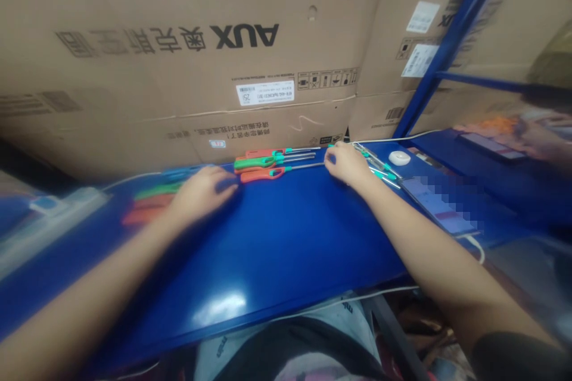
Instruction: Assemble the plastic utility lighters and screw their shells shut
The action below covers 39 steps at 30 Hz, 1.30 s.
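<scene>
Three long-necked lighters [263, 174] with orange and green handles and turquoise triggers lie side by side on the blue table [286, 238], their metal tubes pointing right. My left hand [203, 190] is just left of their handles, thumb and fingers apart, with nothing visible in it. Beneath and beyond its wrist lie blurred orange, green and blue handles [149, 202]. Over the tips of the lighter tubes, my right hand [346, 164] has its fingers curled into a pinch; what they hold is hidden. Several loose metal tubes with turquoise parts [384, 174] lie beside that hand.
A large cardboard box [179, 83] stands along the back edge. At right are a small white case [399, 158], a phone [440, 205] with a white cable, and a blue post [435, 65]. Beyond it, a person's hand [538, 146] is near another phone [491, 147].
</scene>
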Each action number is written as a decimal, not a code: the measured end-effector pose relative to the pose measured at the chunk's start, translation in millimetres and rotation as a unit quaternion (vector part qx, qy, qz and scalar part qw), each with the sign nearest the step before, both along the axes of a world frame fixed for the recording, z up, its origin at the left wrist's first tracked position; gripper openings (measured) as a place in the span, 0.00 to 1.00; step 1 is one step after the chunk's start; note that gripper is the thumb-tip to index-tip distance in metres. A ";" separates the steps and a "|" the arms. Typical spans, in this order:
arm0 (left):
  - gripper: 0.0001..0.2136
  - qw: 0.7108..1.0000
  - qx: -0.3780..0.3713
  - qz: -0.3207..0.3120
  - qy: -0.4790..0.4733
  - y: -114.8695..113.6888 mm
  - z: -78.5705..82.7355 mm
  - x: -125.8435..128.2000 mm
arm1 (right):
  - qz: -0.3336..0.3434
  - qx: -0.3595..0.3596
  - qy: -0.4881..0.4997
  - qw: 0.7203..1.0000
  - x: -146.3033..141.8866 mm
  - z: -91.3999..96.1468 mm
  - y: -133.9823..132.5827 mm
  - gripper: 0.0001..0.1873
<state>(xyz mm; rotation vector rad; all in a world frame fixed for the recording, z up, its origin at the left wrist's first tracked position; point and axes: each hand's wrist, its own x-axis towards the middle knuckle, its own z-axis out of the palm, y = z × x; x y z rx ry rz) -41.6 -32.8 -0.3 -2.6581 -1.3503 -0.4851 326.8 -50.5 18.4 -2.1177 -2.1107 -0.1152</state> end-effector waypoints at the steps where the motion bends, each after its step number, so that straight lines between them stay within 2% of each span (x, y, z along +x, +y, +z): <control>1: 0.19 1.000 0.001 0.005 -0.007 -2.5 -0.2 -10.1 | 0.007 0.009 0.009 1.000 -2.7 -0.8 0.7 0.14; 5: 0.20 0.998 -0.021 0.031 -0.045 -6.1 1.8 -48.7 | 0.035 -0.017 0.035 0.999 -14.3 -10.1 0.2 0.21; 8: 0.18 0.996 -0.039 0.055 -0.057 -4.5 7.4 -70.3 | 0.071 -0.058 0.042 0.995 -21.7 -21.1 -2.0 0.19; 11: 0.17 0.994 -0.022 0.099 -0.032 -3.0 14.8 -85.8 | 0.094 -0.093 0.039 0.990 -25.5 -28.8 -3.4 0.17; 15: 0.18 0.989 -0.022 0.148 -0.015 -1.6 18.2 -97.8 | 0.103 -0.115 0.036 0.987 -26.3 -28.9 -3.8 0.17; 19: 0.22 0.982 -0.061 0.179 0.015 2.0 10.5 -96.7 | 0.111 -0.128 0.035 0.985 -26.6 -24.8 -5.1 0.17; 23: 0.19 0.970 -0.093 0.225 -0.008 7.1 -1.8 -89.7 | 0.116 -0.130 0.029 0.984 -26.6 -23.9 -6.6 0.18; 28: 0.14 0.959 -0.087 0.267 -0.035 11.7 -13.1 -85.9 | 0.117 -0.131 0.027 0.984 -27.1 -24.2 -6.8 0.17; 33: 0.12 0.947 -0.081 0.306 -0.049 8.8 -15.9 -77.9 | 0.114 -0.136 0.027 0.984 -28.1 -23.5 -6.6 0.17; 39: 0.13 0.933 -0.065 0.351 -0.051 0.8 -11.5 -62.6 | 0.113 -0.137 0.030 0.984 -27.0 -24.4 -5.5 0.17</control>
